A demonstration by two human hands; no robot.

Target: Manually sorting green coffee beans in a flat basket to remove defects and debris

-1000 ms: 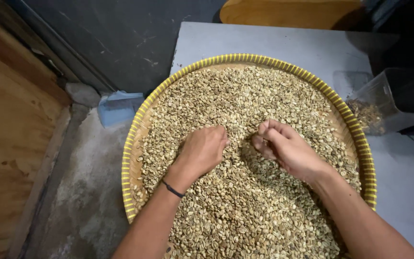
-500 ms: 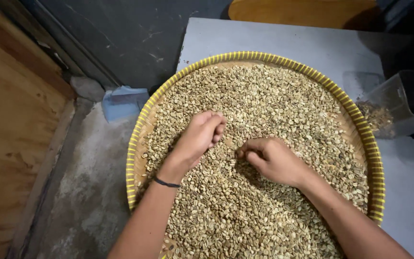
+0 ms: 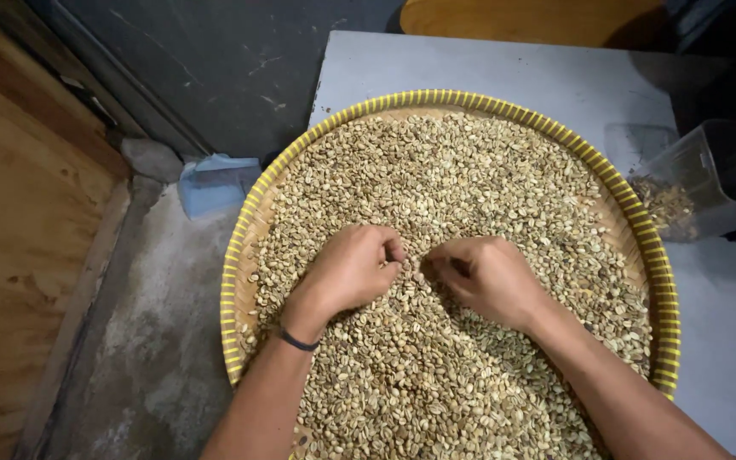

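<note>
Left hand (image 3: 353, 271) and right hand (image 3: 489, 279), fingers curled together, rest knuckles-up on pale green coffee beans (image 3: 470, 187) spread thin for picking over in a yellow-rimmed woven tray (image 3: 436, 97) on the grey table (image 3: 504, 68).

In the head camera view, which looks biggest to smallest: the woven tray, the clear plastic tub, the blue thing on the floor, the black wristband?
1. Woven tray, by far the largest.
2. Clear plastic tub, though the picture edge cuts it off.
3. Blue thing, a little smaller; being lower and farther away makes this unsure.
4. Black wristband, smallest.
</note>
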